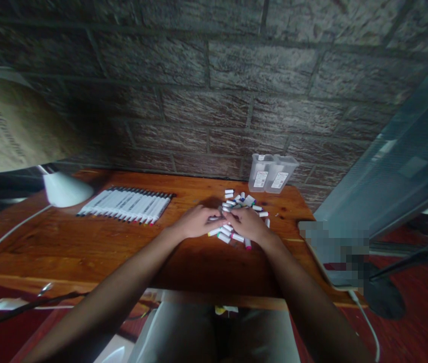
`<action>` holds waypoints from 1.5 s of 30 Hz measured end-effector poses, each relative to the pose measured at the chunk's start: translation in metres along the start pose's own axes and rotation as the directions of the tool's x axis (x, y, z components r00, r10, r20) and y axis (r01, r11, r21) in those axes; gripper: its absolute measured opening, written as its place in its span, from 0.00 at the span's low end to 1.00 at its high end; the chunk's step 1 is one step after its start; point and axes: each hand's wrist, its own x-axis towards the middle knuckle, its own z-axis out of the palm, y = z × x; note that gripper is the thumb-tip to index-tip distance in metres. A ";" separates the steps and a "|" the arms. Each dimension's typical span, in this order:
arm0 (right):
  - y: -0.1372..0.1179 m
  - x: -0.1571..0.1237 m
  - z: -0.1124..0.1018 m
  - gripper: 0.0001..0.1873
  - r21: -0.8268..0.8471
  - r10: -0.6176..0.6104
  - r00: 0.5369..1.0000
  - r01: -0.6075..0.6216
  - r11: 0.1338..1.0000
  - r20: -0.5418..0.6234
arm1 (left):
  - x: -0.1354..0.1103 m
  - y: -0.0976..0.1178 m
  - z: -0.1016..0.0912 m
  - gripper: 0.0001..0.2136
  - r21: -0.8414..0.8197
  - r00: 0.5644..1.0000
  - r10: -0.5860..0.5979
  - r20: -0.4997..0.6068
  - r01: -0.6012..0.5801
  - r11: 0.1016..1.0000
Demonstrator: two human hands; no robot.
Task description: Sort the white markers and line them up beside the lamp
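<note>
A loose pile of marker caps (223, 237), short white cylinders with coloured ends, lies on the wooden desk (123, 249). My left hand (200, 222) is cupped at the left side of the pile, thumb pointing inward and apart from the fingers. From the right, my right hand (247, 223) curves over the caps, its thumb near the left one. White caps show between the two hands; the fingertips are partly hidden. To the left, white markers (126, 204) lie side by side in a neat slanted row.
Two clear plastic cases (272, 174) stand behind the pile against the stone-block wall (214, 106). A lamp (66, 189) with a beige shade is at left, its white cord (7, 234) hanging off the desk. A blurred-out object (337, 252) sits at the right edge.
</note>
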 end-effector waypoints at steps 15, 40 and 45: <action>-0.003 -0.002 -0.004 0.21 -0.070 -0.006 0.995 0.013 0.997 0.101 | 0.000 0.003 -0.004 0.16 -0.080 0.999 0.025 0.039 -0.022 0.997; -0.003 -0.003 -0.005 0.21 -0.045 -0.026 0.996 0.029 0.999 0.083 | 0.000 0.000 -0.003 0.18 -0.017 0.999 0.023 0.047 -0.022 1.000; -0.002 -0.003 -0.005 0.21 -0.049 -0.015 0.996 0.020 0.999 0.093 | 0.001 -0.001 -0.002 0.17 -0.019 0.998 0.045 0.052 -0.044 0.999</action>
